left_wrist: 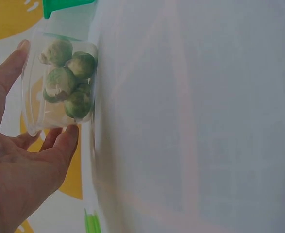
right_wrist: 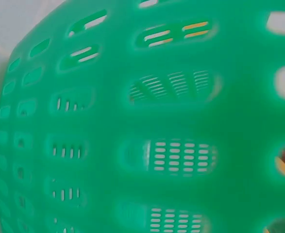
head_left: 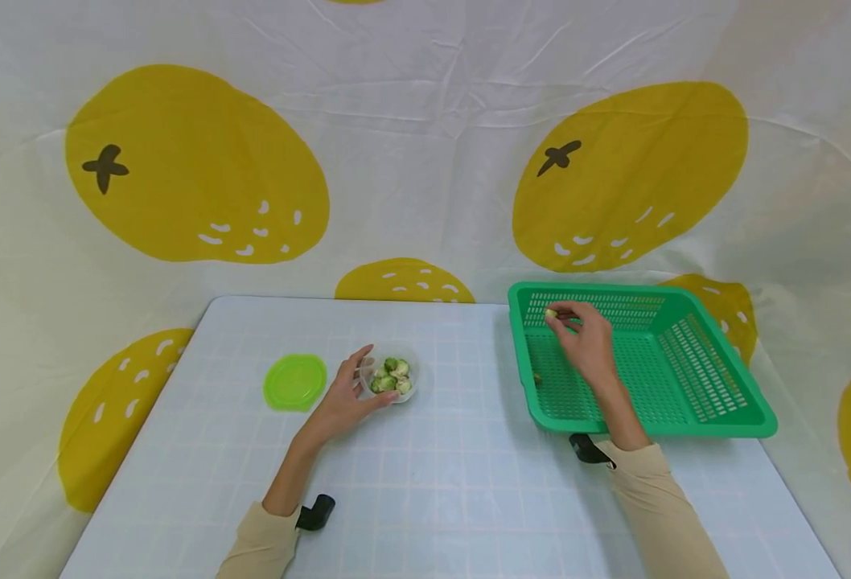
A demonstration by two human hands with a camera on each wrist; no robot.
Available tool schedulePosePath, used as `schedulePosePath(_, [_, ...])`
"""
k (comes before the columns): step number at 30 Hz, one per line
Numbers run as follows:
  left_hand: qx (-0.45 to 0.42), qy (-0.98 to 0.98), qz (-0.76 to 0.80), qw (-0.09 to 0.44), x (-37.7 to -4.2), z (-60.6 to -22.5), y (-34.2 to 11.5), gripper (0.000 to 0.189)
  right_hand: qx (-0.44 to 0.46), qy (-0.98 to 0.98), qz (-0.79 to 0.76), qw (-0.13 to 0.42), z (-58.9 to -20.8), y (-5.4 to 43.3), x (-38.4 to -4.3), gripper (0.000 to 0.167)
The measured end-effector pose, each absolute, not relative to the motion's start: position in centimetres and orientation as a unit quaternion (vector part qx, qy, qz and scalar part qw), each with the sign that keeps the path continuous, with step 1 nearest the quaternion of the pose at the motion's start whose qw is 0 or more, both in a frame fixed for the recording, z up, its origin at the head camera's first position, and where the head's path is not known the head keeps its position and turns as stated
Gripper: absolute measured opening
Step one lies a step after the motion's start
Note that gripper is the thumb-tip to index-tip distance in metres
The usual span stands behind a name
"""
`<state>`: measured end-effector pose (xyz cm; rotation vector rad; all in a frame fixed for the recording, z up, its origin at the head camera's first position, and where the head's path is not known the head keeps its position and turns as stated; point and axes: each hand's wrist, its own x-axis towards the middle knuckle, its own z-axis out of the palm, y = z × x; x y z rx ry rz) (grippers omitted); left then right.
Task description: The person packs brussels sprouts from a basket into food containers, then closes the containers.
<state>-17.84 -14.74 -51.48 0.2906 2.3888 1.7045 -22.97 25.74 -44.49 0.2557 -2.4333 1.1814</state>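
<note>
We see the left hand [head_left: 346, 402] curled round the clear tub [left_wrist: 49, 115], thumb on one side and fingers on the other. The tub stands on the pale table [head_left: 433, 482] with several sprouts [head_left: 389, 375] inside. Just left of it lies the green lid [head_left: 295, 382].

Well to the right, we find the right hand [head_left: 586, 342] above the basket [head_left: 686, 429], thumb and fingertips together on a small pale-green piece [head_left: 551, 313]. Another small piece [head_left: 537, 378] sits low in the basket by its left wall; we cannot tell what it is. The right wrist view gives us mostly the slotted green wall. Behind the table we see a white cloth [head_left: 411, 185] printed with yellow fruit.
</note>
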Motion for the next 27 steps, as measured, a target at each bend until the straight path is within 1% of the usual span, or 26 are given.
schedulePosePath(9, [0.093, 0.806, 0.576, 0.098, -17.9, -51.4, -14.7, 0.1, 0.102, -0.87, 0.434, 0.212, -43.8, 24.9, -22.4, 0.021])
schedulePosePath(20, [0.092, 0.81, 0.57, 0.098, -17.9, -51.5, -14.8, 0.1, 0.144, -0.843, 0.466, 0.225, -43.4, 22.2, -21.5, 0.019])
schedulePosePath(27, [0.088, 0.805, 0.577, 0.102, -17.8, -51.2, -14.7, 0.099, 0.142, -0.838, 0.485, 0.206, -42.6, 19.9, -20.7, 0.018])
